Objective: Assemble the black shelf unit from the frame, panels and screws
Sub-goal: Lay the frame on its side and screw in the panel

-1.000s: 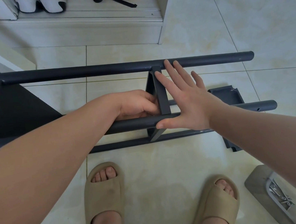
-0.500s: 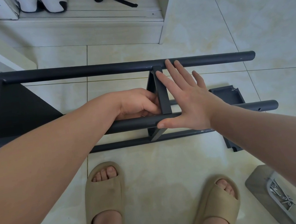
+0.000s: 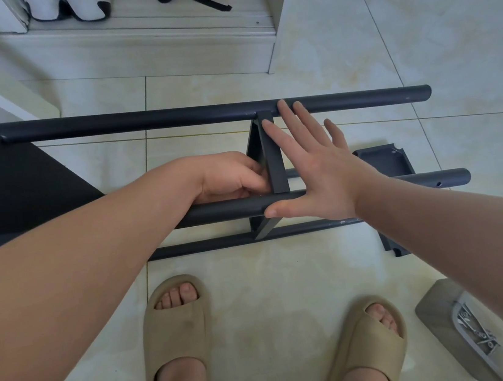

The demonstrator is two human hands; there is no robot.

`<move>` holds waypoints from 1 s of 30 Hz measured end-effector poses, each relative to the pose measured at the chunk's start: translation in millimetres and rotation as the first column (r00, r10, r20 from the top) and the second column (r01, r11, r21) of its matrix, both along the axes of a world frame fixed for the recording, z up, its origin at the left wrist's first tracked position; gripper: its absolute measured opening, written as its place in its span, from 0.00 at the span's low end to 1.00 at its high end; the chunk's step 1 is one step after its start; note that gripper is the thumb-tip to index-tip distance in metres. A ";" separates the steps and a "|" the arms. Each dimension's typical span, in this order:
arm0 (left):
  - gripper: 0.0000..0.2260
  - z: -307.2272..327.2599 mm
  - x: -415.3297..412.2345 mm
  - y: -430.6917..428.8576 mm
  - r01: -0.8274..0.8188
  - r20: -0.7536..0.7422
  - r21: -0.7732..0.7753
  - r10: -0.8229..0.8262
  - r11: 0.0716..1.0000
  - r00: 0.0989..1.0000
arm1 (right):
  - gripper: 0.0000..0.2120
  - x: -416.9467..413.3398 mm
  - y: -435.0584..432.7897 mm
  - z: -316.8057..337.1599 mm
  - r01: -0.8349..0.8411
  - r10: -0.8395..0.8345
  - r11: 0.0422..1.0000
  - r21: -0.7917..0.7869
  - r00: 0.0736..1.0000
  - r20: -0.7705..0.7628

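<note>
1. Black tubular metal shelf frame lay on its side on pale tiled floor, long tubes running left-right, w/ a black end panel fitted at far left
2. Step in hand, prob.: seating the black flat mid panel btw far & near tubes
3. Right hand was open, fingers straight, palm pressing that panel's right face, thumb along near tube
4. Left hand was curled vs panel's left face; fingertips hidden, so can't tell what it gripped, if anything
5. Next move prob. needs a screw from grey plastic tray of screws, near right, while one hand braces panel; a spare black panel lay on floor at right
</note>
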State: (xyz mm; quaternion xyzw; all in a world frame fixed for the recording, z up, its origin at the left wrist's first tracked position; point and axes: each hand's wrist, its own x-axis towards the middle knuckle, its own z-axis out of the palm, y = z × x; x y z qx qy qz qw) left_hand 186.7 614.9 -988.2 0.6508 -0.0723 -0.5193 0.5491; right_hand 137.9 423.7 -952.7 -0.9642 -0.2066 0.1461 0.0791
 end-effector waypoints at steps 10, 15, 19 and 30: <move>0.08 1.3 -0.2 -1.6 -0.034 -0.036 -0.025 0.033 0.999 0.999 | 0.59 0.2 0.1 0.5 0.001 -0.001 1.000 -0.002 1.000 0.002; 0.06 1.1 -0.3 -3.2 0.040 0.072 0.098 -0.047 0.994 0.996 | 0.59 0.2 0.2 0.3 0.000 0.000 1.000 -0.008 1.000 -0.001; 0.07 0.6 1.7 -3.5 0.009 0.060 0.087 -0.014 0.996 0.998 | 0.59 0.6 0.0 0.9 0.002 -0.002 1.000 -0.013 1.000 -0.004; 0.07 -5.8 4.1 -2.5 -0.012 -0.014 -0.050 0.011 0.999 1.000 | 0.59 1.3 -2.1 -0.5 0.001 -0.001 1.000 -0.002 1.000 0.001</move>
